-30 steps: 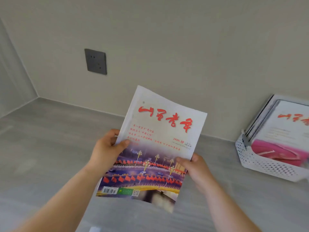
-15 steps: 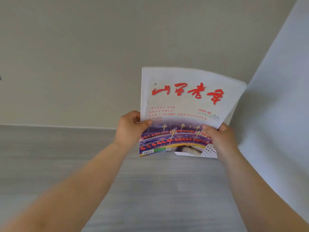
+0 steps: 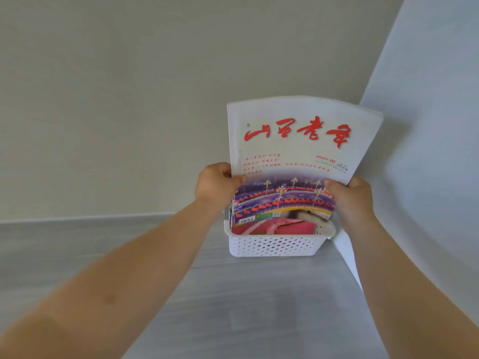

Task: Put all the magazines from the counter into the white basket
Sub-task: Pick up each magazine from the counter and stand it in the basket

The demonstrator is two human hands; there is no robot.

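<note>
1. Magazine [image 3: 293,151], carried across from mid-counter a second ago, now stands with its lower edge entering the white basket [image 3: 277,246] at the counter's right end.
2. Left hand [image 3: 217,186] and right hand [image 3: 348,196] fingers clamp its side edges.
3. Release pending.

Soft, even daylight is filling the scene, bright and without glare, and the pale wall [image 3: 129,86] is shading gently darker toward its upper left. Wide-angle distortion is bending the counter [image 3: 246,307] edge and the right-hand wall [image 3: 435,125] into curves, while both forearms are smearing with blur near the bottom corners. The magazine [image 3: 298,141] cover is staying fairly sharp, its small print softening.
</note>
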